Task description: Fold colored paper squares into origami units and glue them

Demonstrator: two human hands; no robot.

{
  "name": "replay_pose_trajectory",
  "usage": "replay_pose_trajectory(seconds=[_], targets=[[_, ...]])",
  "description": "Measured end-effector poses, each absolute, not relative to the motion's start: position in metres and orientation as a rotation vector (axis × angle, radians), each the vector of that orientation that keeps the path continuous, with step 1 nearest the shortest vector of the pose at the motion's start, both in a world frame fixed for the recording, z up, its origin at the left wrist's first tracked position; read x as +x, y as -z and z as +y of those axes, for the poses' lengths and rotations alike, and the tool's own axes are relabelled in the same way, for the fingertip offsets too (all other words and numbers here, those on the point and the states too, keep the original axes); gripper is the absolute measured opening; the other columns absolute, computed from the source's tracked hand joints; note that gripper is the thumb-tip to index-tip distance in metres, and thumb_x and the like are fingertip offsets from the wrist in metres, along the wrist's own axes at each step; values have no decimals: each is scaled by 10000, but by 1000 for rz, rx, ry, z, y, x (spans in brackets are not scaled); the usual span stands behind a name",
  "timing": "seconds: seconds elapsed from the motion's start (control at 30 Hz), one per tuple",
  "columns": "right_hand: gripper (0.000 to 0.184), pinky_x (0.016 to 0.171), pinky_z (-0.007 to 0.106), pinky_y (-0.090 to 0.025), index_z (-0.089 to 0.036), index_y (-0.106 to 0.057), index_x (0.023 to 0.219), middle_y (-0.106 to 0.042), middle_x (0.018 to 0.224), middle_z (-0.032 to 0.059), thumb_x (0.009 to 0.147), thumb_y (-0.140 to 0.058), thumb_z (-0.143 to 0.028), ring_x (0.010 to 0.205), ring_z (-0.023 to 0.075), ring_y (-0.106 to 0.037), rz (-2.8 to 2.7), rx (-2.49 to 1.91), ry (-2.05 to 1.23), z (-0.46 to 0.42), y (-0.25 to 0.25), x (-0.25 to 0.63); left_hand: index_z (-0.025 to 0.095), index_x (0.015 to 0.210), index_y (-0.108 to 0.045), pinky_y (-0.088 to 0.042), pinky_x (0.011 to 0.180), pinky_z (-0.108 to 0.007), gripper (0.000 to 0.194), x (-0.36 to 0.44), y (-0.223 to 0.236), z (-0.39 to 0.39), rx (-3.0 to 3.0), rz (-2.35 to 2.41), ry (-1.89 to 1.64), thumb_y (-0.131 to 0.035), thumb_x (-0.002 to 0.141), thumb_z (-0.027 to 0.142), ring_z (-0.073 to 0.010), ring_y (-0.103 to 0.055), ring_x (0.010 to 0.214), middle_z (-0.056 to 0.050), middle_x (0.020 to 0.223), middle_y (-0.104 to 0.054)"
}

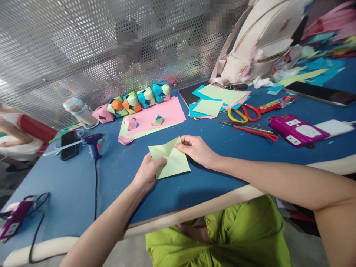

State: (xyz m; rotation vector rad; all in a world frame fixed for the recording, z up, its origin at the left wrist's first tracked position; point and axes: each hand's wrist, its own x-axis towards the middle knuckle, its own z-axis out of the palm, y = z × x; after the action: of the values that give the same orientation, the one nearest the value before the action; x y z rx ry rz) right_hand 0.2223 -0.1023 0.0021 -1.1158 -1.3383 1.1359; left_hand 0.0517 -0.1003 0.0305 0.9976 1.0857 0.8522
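Note:
A pale green sheet of paper is held up just over the blue table, with a bend running down from its top edge. My left hand grips its left side, thumb on the front face and fingers hidden behind. At the upper right edge my right hand pinches the same sheet between thumb and fingers. Beyond the sheet, a folded green-and-blue paper piece and a pink folded piece lie on a stack of pink paper.
Several folded paper balls line the back near a bottle. On the left lie a glue gun and a phone. To the right are scissors, a cutter, a purple power strip and a backpack.

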Motion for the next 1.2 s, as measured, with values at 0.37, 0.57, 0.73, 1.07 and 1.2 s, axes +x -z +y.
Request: replay_pose_trajectory(seconds=[0.37, 0.57, 0.73, 1.07, 1.2], targets=[[290, 545, 238, -340, -172, -529, 666, -499, 610, -39, 733, -655, -424, 570, 97, -430, -1309, -1096, -1162, -103, -5, 221, 129, 781, -663, -457, 562, -253, 243, 51, -28, -99, 1017, 1089, -855, -638, 539, 121, -204, -657, 628, -34, 690, -709], [229, 567, 239, -353, -157, -555, 696, -519, 641, -30, 749, -632, -366, 595, 99, -450, -1312, -1067, -1143, -103, -4, 221, 120, 837, -660, -471, 569, -262, 263, 51, -27, -98, 971, 1130, -870, -654, 582, 180, -212, -660, 635, -33, 671, -692], [217, 552, 230, -346, -161, -542, 680, -496, 618, -39, 762, -619, -347, 569, 88, -424, -1329, -1032, -1112, -103, -6, 222, 130, 927, -640, -496, 617, -279, 317, 50, -26, -98, 991, 1109, -929, -698, 644, 262, -209, -666, 676, -32, 722, -693], [185, 571, 225, -385, -155, -570, 740, -568, 680, -12, 787, -612, -329, 614, 97, -488, -1375, -956, -1076, -105, -7, 222, 160, 1117, -609, -445, 570, -232, 523, 48, -23, -97, 1110, 1134, -926, -750, 664, 379, -147, -607, 621, -15, 746, -673], [219, 584, 228, -401, -145, -598, 792, -593, 716, 3, 807, -607, -363, 638, 104, -508, -1389, -954, -1073, -105, -6, 220, 153, 1125, -646, -399, 546, -203, 453, 46, -20, -97, 1158, 1134, -928, -679, 732, 377, -137, -588, 649, -34, 775, -678]])
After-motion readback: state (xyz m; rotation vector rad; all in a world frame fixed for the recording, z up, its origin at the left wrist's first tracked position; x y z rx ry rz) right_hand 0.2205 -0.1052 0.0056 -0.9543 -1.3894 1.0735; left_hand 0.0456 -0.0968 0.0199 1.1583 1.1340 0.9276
